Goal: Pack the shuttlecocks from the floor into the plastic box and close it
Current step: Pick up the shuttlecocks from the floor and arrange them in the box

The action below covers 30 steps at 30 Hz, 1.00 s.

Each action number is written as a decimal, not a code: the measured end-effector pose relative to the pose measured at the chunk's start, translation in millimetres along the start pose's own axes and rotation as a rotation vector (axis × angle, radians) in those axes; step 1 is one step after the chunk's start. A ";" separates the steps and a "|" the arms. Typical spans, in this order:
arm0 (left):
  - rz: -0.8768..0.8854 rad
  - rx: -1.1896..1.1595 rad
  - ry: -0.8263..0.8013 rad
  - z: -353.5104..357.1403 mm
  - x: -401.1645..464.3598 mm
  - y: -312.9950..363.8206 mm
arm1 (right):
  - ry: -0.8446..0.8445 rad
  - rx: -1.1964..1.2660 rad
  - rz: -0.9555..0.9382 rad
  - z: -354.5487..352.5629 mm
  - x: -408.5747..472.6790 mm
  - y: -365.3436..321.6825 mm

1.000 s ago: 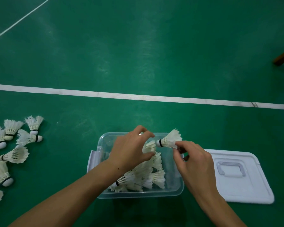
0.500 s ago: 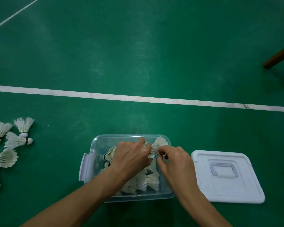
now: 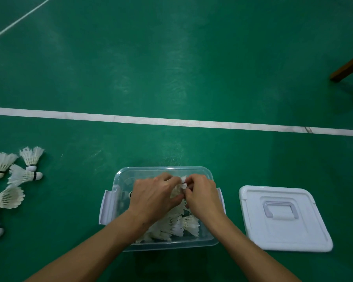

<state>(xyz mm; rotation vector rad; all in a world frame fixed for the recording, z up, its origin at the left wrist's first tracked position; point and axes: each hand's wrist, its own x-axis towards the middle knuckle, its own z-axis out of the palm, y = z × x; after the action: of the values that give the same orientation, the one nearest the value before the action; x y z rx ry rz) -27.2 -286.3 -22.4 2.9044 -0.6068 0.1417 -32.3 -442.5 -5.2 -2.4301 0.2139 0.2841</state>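
Both hands have dropped into the clear plastic box with white side latches (image 3: 165, 210). A second ago the right hand (image 3: 202, 196) held a white feather shuttlecock (image 3: 182, 183) above the rim; now it's down among the packed ones, pinched between right fingers and left hand (image 3: 153, 198), both closed on it. Looks like nesting it into the stack. Loose white shuttlecocks (image 3: 14, 180) remain on the green court floor (image 3: 171, 68), left of box. White plastic lid with moulded handle (image 3: 281, 218) lies right of box, off. Packing is mid-way; closing is not near.
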 end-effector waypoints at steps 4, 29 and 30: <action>-0.073 -0.011 0.034 5.7 0.6 -0.6 | -0.048 -0.099 0.022 -0.2 3.7 -2.5; -0.620 -0.440 0.267 -104.0 -122.7 -129.0 | -0.136 -0.179 -0.558 28.2 -15.2 -146.5; -0.668 -0.467 0.280 -100.2 -136.0 -143.6 | -0.160 -0.197 -0.587 42.0 -15.9 -156.1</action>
<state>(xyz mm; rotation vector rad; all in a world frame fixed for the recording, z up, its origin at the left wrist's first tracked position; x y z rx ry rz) -99.0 -85.3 37.4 2.4071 0.3412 0.2639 -18.5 -295.5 62.4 -2.5169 -0.6155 0.2372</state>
